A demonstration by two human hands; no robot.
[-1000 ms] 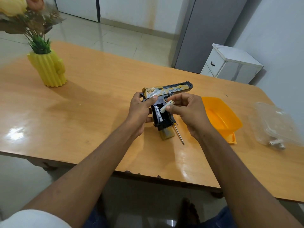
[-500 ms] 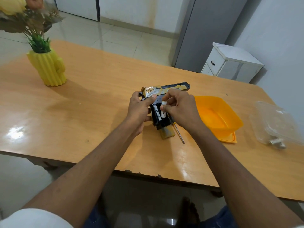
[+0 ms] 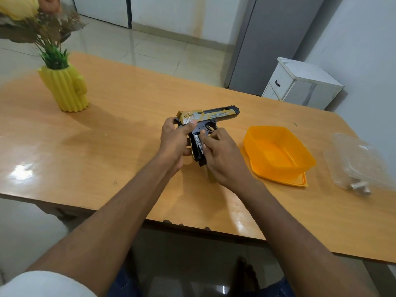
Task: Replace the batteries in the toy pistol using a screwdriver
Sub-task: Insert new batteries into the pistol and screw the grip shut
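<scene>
A gold and black toy pistol is held over the wooden table, barrel pointing right and grip pointing toward me. My left hand grips its rear end, thumb on the gold slide. The grip's compartment is open, and a white battery lies in it. My right hand pinches that battery at its right side, thumb on top, fingers curled at the grip. A gold cover piece shows on the table just under my right hand. No screwdriver is visible.
An orange plastic container sits on its lid right of my hands. Further right lies a clear plastic bag with white batteries inside. A yellow cactus-shaped vase stands at the far left. A white cabinet is beyond the table.
My right hand brought the battery from above the grip down into the open compartment. That hand now covers the screwdriver seen on the table earlier. My left hand kept its hold.
</scene>
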